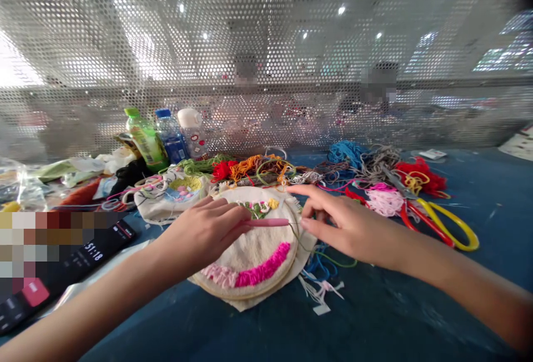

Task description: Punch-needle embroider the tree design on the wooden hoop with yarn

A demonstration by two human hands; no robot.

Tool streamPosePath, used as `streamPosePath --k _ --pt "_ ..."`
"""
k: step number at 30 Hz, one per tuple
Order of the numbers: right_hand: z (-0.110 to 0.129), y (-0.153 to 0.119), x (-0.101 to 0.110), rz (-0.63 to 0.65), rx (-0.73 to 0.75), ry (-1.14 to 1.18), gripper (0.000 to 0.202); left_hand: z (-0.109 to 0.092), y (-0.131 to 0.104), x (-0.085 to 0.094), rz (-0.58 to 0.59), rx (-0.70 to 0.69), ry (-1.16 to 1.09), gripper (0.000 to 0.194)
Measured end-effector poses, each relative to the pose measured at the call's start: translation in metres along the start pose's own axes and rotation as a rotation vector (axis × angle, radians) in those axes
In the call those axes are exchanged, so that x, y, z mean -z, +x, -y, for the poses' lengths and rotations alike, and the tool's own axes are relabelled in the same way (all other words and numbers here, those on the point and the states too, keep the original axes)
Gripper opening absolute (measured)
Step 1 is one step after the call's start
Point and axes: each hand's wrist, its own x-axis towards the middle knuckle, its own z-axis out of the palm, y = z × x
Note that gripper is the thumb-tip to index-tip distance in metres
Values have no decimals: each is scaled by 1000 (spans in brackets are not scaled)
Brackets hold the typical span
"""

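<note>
A round embroidery hoop (250, 245) with cream cloth lies on the blue table, bearing a pink and magenta looped band and small green, white and yellow stitches. My left hand (208, 223) is closed round a pink punch needle tool (268, 222) held level above the cloth, its thin tip pointing right. Dark green yarn (297, 234) hangs near that tip. Beside the tip is my right hand (333, 220), its index finger stretched out and its thumb close to the needle; whether it pinches anything is too small to tell.
Yarn bundles (345, 154) line the back below a perforated metal screen (266, 34). Red and yellow scissors (453, 226) lie right. Bottles (145, 140), another embroidered cloth (154, 204) and a phone (95, 256) are left. Yarn scraps (320, 292) lie beside the hoop.
</note>
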Motion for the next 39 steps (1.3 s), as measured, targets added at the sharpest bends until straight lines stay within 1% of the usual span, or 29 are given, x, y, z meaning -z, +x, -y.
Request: streamPosePath --k 3,4,5,7,10,14,18,21,23,25,28,31,33,36,39 --pt "-7 1 14 -2 -97 -115 30 5 0 2 -41 10 67 31" --pt "-9 1 18 10 -109 -132 27 6 1 2 -51 9 81 31" --pt "-10 1 20 18 -99 -134 28 7 1 3 -60 5 91 31" --pt "-11 2 21 3 -34 -109 27 7 1 2 -68 -16 97 29" --pt "-9 3 16 -12 55 -59 25 7 2 0 -68 -62 76 27" --pt "-6 3 7 -1 91 -26 26 10 0 -2 -76 -77 66 21" --pt "-5 3 -8 -35 138 -68 26 9 -2 -2 -68 -90 95 15" --pt "-3 3 -20 -32 137 -114 28 2 -2 -3 -32 -113 116 14" --pt "-2 2 -23 -15 115 -138 28 -1 -2 -4 -6 -114 147 15" --pt "-2 2 -20 -12 77 -173 26 -1 -1 -5 7 -96 194 15" --pt "-5 3 -7 -22 -6 -223 24 4 -1 -6 -10 -55 273 15" --pt "-8 5 4 -4 -54 -194 25 9 -2 -7 -43 -42 304 14" --pt "-8 6 7 7 -39 -151 25 10 -2 -7 -52 -53 308 13" --pt "-10 7 4 6 15 -128 26 8 -3 -7 -45 -64 323 11" --pt "-13 8 1 44 20 -111 26 8 -3 -8 -23 -52 274 11"
